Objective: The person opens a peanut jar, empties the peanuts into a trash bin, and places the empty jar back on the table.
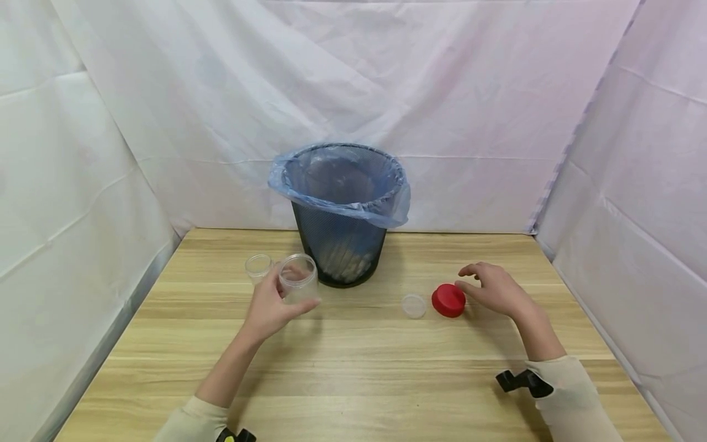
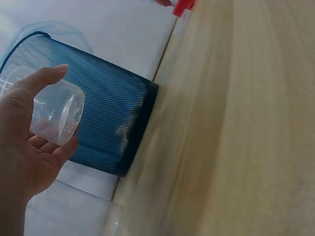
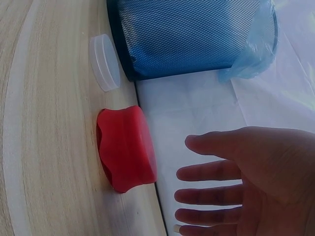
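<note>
My left hand [image 1: 269, 311] grips a clear plastic jar [image 1: 300, 287] above the table, thumb on one side and fingers on the other; in the left wrist view the jar [image 2: 59, 110] looks hollow. Just behind that hand stands a second clear jar [image 1: 258, 266], partly hidden by the fingers. To the right, a red lid [image 1: 449, 300] with a wavy edge lies on the table. Beside it my right hand [image 1: 493, 292] hovers with fingers extended, and a gap shows between them in the right wrist view. Left of the red lid lies a translucent round lid [image 1: 413, 306].
A black mesh bin [image 1: 339, 245] lined with a blue plastic bag [image 1: 394, 212] stands at the table's back, with pale contents low inside. White sheeting [image 1: 353, 80] hangs behind and on both sides of the wooden table [image 1: 353, 368].
</note>
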Tool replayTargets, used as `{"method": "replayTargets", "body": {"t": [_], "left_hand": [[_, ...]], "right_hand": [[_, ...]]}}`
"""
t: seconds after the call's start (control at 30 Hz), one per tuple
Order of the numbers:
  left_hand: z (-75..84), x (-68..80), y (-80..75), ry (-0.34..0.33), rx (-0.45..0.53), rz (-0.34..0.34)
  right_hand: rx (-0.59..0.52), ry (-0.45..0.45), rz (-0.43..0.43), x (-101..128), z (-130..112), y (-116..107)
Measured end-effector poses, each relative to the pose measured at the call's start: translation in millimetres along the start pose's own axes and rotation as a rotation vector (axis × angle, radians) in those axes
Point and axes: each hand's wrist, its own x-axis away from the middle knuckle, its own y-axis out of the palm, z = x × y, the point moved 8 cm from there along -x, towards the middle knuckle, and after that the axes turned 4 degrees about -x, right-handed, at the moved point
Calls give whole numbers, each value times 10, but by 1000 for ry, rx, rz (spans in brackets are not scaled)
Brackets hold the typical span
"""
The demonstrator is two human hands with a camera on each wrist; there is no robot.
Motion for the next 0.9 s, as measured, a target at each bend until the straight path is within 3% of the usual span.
{"method": "replayTargets", "body": {"t": [0.27, 0.47, 0.8, 0.9], "left_hand": [[-224, 21, 177, -84, -60, -79], [-378, -10, 233, -143, -101, -96], [-520, -58, 312, -111, -163, -65], [-553, -59, 322, -136, -158, -63]], "right_hand": [[-1, 8, -3, 10, -20, -9], [4, 2, -4, 6, -19, -4], [11, -8, 0, 6, -11, -4], [13, -8, 0, 3, -16, -3]]}}
